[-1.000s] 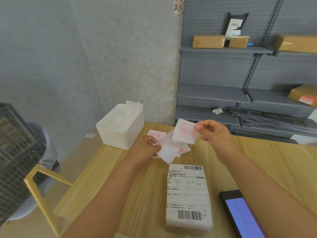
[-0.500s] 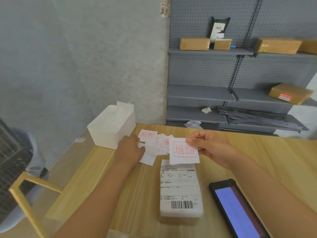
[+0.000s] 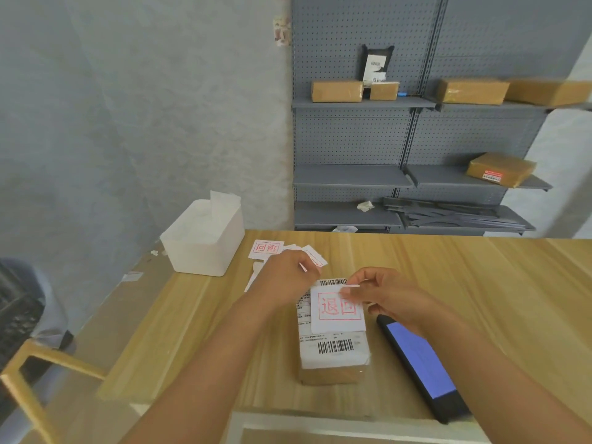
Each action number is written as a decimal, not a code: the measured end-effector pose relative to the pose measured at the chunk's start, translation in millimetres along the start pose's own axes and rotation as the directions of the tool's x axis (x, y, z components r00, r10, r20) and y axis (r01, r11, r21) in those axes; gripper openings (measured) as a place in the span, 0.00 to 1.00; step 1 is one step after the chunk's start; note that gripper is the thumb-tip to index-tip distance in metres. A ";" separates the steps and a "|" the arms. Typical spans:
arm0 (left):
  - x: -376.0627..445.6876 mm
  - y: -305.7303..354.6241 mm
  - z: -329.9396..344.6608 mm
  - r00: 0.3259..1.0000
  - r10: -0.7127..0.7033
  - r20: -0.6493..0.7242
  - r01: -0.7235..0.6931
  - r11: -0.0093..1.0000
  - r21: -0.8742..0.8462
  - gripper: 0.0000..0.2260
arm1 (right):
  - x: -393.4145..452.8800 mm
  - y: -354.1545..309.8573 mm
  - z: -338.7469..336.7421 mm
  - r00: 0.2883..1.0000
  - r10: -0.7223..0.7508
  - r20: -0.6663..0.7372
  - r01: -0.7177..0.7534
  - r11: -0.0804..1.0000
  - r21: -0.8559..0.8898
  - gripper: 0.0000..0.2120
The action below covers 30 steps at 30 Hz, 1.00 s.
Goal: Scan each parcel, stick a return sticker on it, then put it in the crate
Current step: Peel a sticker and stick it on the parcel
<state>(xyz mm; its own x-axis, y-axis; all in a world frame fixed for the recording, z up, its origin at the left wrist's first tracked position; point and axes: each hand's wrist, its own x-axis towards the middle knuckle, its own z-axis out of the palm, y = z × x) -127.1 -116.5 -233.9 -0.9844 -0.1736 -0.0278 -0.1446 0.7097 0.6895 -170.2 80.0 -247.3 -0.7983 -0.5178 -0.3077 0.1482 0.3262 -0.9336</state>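
— Stickers (image 3: 267, 249) lie loose just beyond the left hand (image 3: 283, 278) (fingers curled over the pile; whether they pinch one, I cannot tell). Which step is this?

— Sticking. The right hand (image 3: 381, 294) pinches the return sticker (image 3: 336, 312) by its top edge, right over the parcel (image 3: 333, 350) — which sits between both forearms, phone (image 3: 419, 363) beside the right wrist.

— Next?

— Probably lowering it flat and pressing it smooth, clear of the lower barcode.

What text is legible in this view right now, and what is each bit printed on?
"退回", red, boxed: on the return sticker the right hand pinches over the parcel.
"退回", seen upside down: on a loose sticker on the table.
Parcel label print and barcodes: too small.
Shelf box label: blurred.
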 end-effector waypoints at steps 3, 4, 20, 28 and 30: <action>-9.8 -2.2 3.7 0.999 0.015 0.039 -0.017 0.999 0.047 0.06 | -2.8 -0.7 6.5 0.997 -0.010 -0.075 0.008 1.000 -0.015 0.09; -11.8 -2.8 4.7 0.999 0.015 0.040 -0.017 0.999 0.044 0.07 | -2.8 -1.3 8.7 0.994 -0.022 -0.109 0.017 0.999 -0.044 0.09; -34.0 9.4 15.6 0.988 0.154 0.026 -0.155 0.958 0.240 0.13 | -21.0 -3.5 37.8 0.837 -0.514 -0.191 0.180 0.587 -0.790 0.18; -43.9 -7.1 3.7 0.994 0.109 -0.023 -0.098 0.955 0.279 0.10 | -30.8 5.9 31.7 0.874 -0.416 -0.251 0.085 0.639 -0.765 0.12; -47.5 -5.1 8.9 0.993 0.115 0.027 -0.118 0.954 0.277 0.13 | -30.8 6.7 40.5 0.895 -0.392 -0.211 0.101 0.641 -0.761 0.13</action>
<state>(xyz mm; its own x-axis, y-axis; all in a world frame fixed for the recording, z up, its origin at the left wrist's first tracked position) -80.5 -105.7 -242.6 -0.9969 -0.0725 0.0320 -0.0496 0.8861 0.4608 -121.0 66.1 -251.5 -0.8961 -0.4247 0.1292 -0.4301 0.7583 -0.4900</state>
